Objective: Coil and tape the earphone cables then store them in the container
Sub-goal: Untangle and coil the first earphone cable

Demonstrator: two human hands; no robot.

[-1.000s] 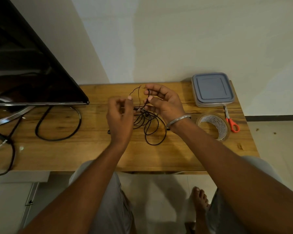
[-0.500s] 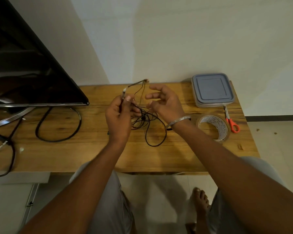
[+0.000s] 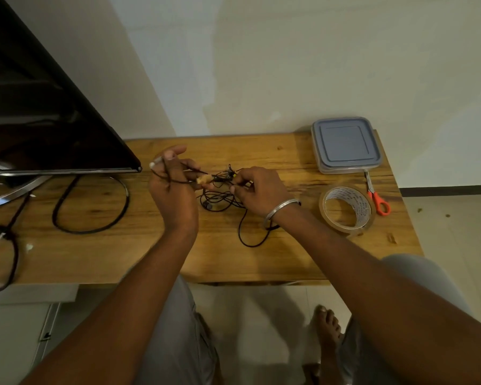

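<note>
A thin black earphone cable (image 3: 220,197) lies tangled on the wooden table (image 3: 261,254), with one loop trailing toward the front. My left hand (image 3: 172,190) holds one end of it, the cable wrapped across the back of the fingers and the plug sticking out at the upper left. My right hand (image 3: 257,190) pinches the cable just right of the left hand. A clear container with a grey-blue lid (image 3: 345,144), lid on, sits at the table's far right corner. A roll of clear tape (image 3: 347,209) lies in front of it.
Orange-handled scissors (image 3: 376,198) lie between the tape and the container. A large black screen (image 3: 39,120) on a metal stand fills the left, with a thick black power cord (image 3: 92,209) looped on the table below it. My knees and bare foot are under the table's front edge.
My right hand has dropped from open above the tangle and closed on the cable. My left hand has lifted and turned, and the cable now runs around its fingers.
</note>
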